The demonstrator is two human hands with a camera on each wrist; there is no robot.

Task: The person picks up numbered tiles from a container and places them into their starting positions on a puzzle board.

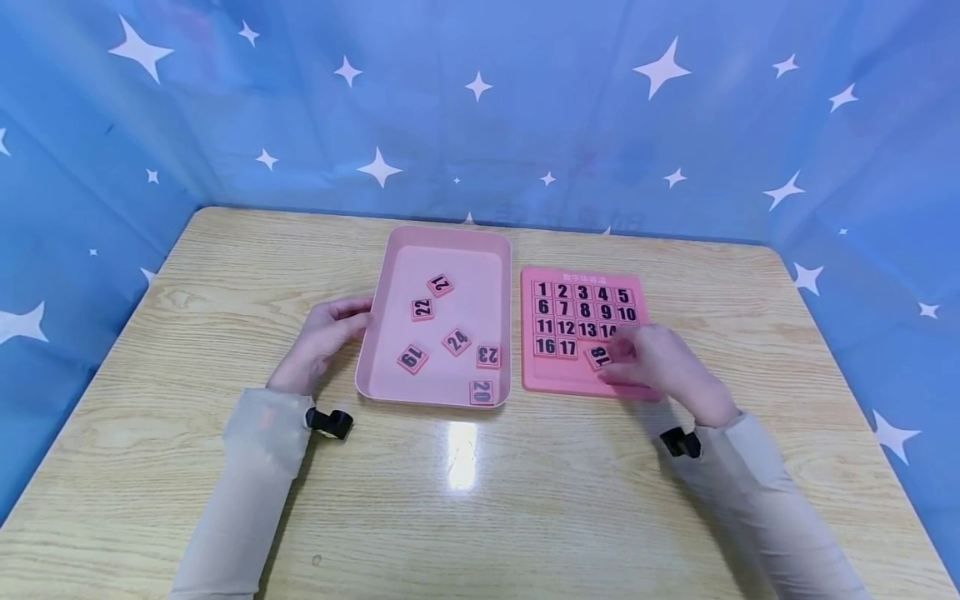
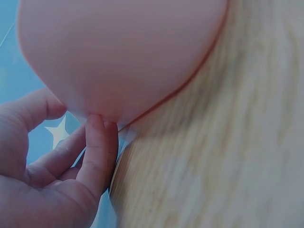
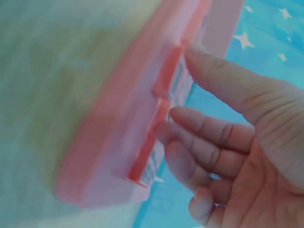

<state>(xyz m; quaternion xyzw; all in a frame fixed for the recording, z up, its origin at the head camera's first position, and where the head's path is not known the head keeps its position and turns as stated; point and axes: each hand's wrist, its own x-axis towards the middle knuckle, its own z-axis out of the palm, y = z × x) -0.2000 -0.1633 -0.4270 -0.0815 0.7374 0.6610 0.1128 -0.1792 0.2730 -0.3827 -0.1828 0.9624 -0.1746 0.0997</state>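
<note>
My left hand [image 1: 318, 342] is at the left side of a pink tray [image 1: 435, 237], its fingertips touching the outer wall near the rim. Inside the tray lie several loose number tiles, among them 19 [image 1: 412, 358] and 22 [image 1: 422, 309]. Over on the right, my right hand [image 1: 660, 362] pinches the 18 tile [image 1: 597, 357] between thumb and fingers, and the tile sits askew. It is over the lower part of a pink number board [image 1: 547, 379], right of the 17 tile [image 1: 567, 348]. Numbers 1 to 17 run in rows, with 15 mostly hidden behind the hand.
Tray and board stand side by side on a wood-grain table [image 1: 600, 500], a narrow gap between them. Behind the table hangs a blue curtain [image 1: 420, 100] with white stars. Tile 20 [image 1: 482, 392] lies at the tray's near right corner, below tile 23 [image 1: 488, 357].
</note>
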